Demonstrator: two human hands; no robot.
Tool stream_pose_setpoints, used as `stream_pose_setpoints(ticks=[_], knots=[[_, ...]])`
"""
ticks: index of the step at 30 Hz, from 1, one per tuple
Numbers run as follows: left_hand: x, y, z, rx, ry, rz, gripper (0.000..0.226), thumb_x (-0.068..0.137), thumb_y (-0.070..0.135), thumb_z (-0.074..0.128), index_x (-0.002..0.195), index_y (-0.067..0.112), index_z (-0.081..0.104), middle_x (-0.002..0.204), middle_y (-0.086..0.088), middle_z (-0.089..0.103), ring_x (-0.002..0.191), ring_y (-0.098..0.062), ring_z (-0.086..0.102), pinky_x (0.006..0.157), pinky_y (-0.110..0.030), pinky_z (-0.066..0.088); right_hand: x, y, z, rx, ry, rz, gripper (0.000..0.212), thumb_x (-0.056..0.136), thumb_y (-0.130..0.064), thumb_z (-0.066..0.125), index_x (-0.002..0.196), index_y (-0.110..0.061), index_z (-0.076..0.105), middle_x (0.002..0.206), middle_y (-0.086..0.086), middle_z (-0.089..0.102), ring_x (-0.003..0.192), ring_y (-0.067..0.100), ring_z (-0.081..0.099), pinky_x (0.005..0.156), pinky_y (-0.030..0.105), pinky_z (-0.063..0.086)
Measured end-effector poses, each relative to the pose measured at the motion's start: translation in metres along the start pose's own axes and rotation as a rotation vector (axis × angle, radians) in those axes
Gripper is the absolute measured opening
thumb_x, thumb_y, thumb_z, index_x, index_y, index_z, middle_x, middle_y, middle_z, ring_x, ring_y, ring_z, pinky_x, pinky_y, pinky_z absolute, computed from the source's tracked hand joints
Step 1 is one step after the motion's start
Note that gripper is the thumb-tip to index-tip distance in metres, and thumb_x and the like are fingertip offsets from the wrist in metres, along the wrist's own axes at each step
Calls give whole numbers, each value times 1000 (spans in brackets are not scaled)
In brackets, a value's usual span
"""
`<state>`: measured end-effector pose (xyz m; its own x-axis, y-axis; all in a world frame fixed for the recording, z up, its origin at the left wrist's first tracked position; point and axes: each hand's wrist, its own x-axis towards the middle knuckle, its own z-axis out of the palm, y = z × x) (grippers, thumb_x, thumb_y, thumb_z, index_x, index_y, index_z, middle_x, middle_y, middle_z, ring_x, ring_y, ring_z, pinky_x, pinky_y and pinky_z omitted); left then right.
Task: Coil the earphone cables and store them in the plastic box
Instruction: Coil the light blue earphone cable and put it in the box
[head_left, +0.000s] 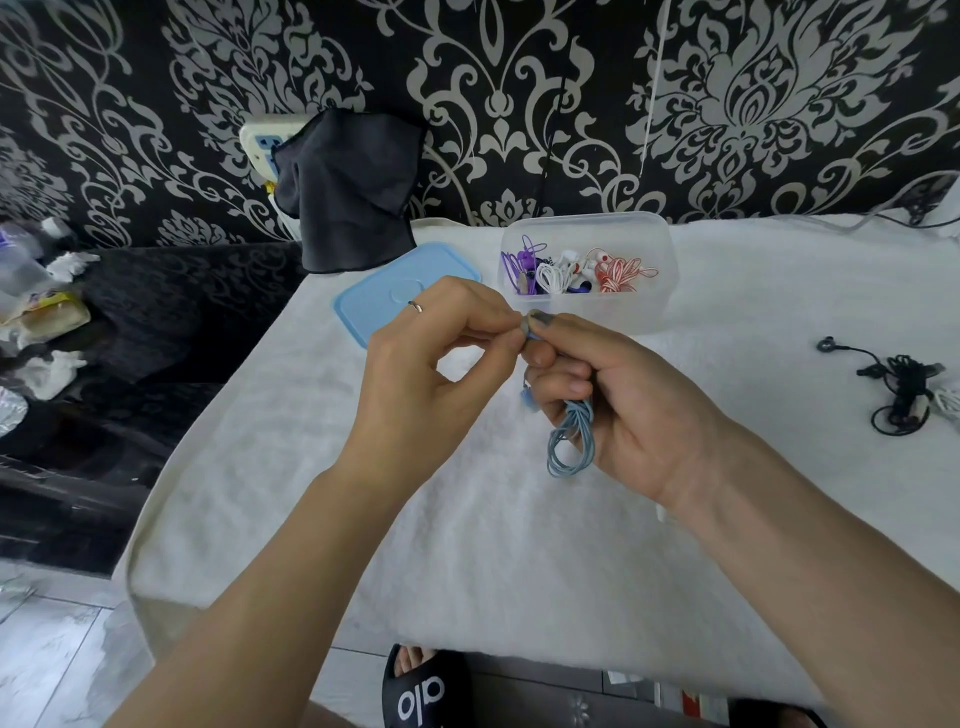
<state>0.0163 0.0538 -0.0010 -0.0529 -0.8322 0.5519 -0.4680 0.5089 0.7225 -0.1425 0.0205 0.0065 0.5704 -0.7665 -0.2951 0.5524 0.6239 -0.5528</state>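
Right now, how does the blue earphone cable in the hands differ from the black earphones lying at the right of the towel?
The blue earphone cable is held off the towel by both hands in neat loops; the black earphones lie untouched in a loose bundle with one earbud strand trailing out. Blue hangs in front of the plastic box; black lies far to its right. Both are outside the box.

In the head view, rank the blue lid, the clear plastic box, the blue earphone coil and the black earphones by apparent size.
1. Clear plastic box
2. Blue lid, partly hidden by the left hand, so close to the box
3. Black earphones
4. Blue earphone coil, partly inside the right hand
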Motion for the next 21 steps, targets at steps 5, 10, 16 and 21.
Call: stream_pose_setpoints(ticks=[5,10,16,21], knots=[[-1,2,0,-72,9,-35,22,90,-9,69,93,12,64,92,-7,66,87,-24,68,82,-30,56,-1,1,0,10,-1,15,22,96,-8,58,74,-5,57,70,3,49,45,6,35,42,10,35],[-2,4,-1,-137,22,-66,27,89,-9,69,92,18,64,94,-2,65,89,-21,66,84,-31,55,-2,0,2,21,-32,26,16,95,-9,58,80,-4,58,69,3,49,44,6,36,41,10,35],[-2,6,-3,-109,2,-27,24,89,-9,69,94,15,65,97,-4,65,92,-23,67,85,-30,55,-1,-4,-1,22,-119,77,10,89,-10,60,82,-3,63,71,2,47,47,5,32,40,11,37],[-2,3,-5,-58,-16,12,18,90,-7,70,97,10,67,97,-6,65,94,-24,67,84,-31,56,-3,-7,-1,15,-165,121,10,90,-11,57,83,-5,61,68,0,47,47,4,30,38,11,36]])
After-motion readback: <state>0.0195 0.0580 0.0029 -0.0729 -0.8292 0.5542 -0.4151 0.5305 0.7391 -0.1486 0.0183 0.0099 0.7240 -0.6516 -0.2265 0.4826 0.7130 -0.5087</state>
